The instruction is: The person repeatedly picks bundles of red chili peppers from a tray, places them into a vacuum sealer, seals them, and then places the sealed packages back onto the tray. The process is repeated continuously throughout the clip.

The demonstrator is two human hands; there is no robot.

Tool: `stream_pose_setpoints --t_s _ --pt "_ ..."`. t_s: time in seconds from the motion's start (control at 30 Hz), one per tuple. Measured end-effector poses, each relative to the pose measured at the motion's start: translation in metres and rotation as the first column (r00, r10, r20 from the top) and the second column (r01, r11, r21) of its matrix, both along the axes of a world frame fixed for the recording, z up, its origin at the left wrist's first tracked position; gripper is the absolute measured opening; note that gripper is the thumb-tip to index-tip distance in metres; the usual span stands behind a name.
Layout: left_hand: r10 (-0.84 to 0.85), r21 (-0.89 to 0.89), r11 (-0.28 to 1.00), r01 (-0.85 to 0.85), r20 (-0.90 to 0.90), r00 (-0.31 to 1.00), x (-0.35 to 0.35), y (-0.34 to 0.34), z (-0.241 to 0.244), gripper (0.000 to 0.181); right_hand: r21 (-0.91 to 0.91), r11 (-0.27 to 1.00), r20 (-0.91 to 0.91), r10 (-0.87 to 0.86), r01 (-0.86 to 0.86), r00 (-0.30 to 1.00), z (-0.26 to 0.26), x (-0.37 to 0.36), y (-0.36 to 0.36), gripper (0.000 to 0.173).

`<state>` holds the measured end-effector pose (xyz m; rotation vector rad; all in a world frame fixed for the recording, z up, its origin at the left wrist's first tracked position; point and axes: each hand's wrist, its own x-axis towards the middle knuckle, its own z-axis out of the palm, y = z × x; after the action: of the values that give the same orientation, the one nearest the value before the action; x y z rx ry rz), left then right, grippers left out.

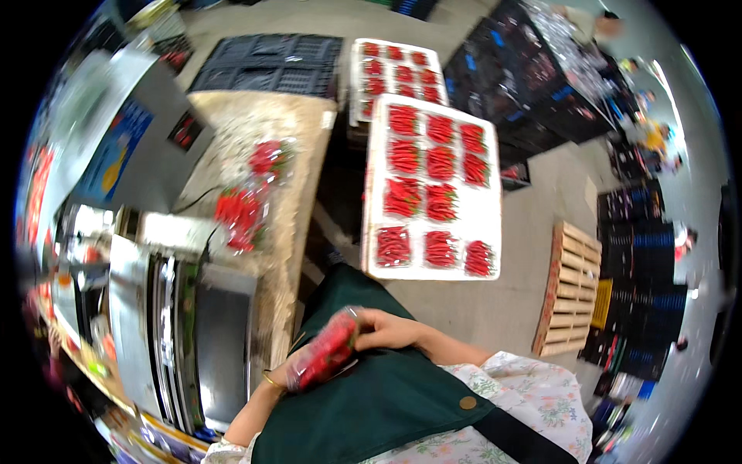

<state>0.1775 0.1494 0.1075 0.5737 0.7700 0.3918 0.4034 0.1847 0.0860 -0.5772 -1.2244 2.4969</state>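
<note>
A clear plastic-wrapped pack of red chillies (pixel 326 350) is tilted in front of the dark green apron. My right hand (pixel 379 329) grips its upper end between thumb and bent fingers. My left hand (pixel 294 362), below a wrist with a thin gold bracelet, is mostly hidden behind the pack's lower end; its fingers cannot be made out. Ahead, a white foam tray (pixel 478 214) holds several wrapped chilli packs in rows, with a bare patch at its right side. Loosely wrapped chilli packs (pixel 240 217) lie on the worn wooden table to the left.
The wooden table (pixel 284 232) carries a grey machine (pixel 156 145) and a metal-topped device (pixel 226 342) with a cable. Behind the near tray are another filled foam tray (pixel 388 72) and black crates (pixel 266 64). Stacked crates (pixel 493 69) and a wooden pallet (pixel 568 290) stand right. People are farther off.
</note>
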Motion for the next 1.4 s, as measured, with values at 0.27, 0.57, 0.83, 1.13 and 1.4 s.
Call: stream_pose_setpoints --t_s 0.27,0.57,0.83,1.13,1.4 --pt "-0.079 0.227 0.961 0.160 -0.327 0.942 0.021 0.052 -0.023 0.036 0.683 0.456 0.565 -0.825 0.570 -0.016 -0.100 0.299 0.067 0.046" --pt "-0.067 0.112 0.986 0.124 -0.416 0.907 0.033 0.065 -0.025 0.031 0.719 0.692 0.425 -0.510 -0.063 -0.747 -0.167 0.374 0.108 0.043" --pt "-0.040 0.118 0.989 0.092 -0.382 0.923 0.046 0.070 -0.029 0.029 0.763 0.534 0.613 -0.776 0.364 -0.149 -0.260 0.317 0.124 0.019" --pt "0.021 0.130 0.991 0.036 -0.415 0.910 0.033 0.061 -0.026 0.028 0.699 0.310 0.519 -0.840 0.644 -0.158 -0.250 0.323 0.099 0.014" --pt "0.203 0.230 0.964 -0.132 -0.323 0.924 0.017 0.039 -0.029 0.029 0.754 0.392 0.413 -0.907 0.527 0.084 -0.103 0.226 0.118 0.012"
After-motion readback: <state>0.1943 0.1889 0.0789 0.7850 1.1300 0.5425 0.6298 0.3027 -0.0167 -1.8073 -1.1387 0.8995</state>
